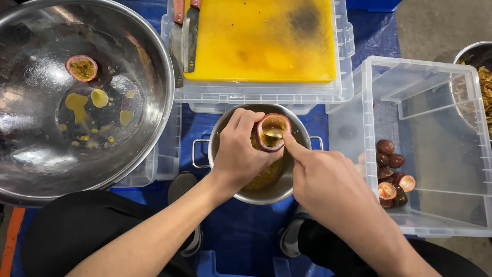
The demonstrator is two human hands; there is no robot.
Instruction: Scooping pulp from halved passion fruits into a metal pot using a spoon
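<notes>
Right hand (328,177) closest, at about 5 o'clock, fingers curled, pinching a small spoon (274,134) with its tip inside a fruit half. Left hand (241,149) just beside it near the middle, fingers wrapped around that passion fruit half (270,132), cut side up, yellow pulp showing. Both held over a small metal pot (266,179) with two handles, yellow pulp inside.

Biggest first, then:

Huge shiny metal bowl (66,97) at 10 o'clock, with drips of yellow juice and one cut fruit half (81,67) lying in it, well apart from the hands.

Clear plastic box (425,149) at 3 o'clock, with a little heap of dark purple whole fruits and empty shells (392,172) in its near left corner.

Yellow cutting board (264,38) at 12 o'clock, stained dark at one spot, resting on top of another clear plastic crate (256,95).

Blue sheet (241,236) spread under everything.

Part of a second metal bowl (474,56) at 2 o'clock, cut off by the edge, something pale and stringy inside, too unclear to name.

Two knives (185,36) with reddish handles at 12 o'clock, lying side by side on the left edge of the board.

Grey shoes (182,187) at 6 o'clock, peeking out below the pot, and black trousers (82,231) at 7 o'clock.
</notes>
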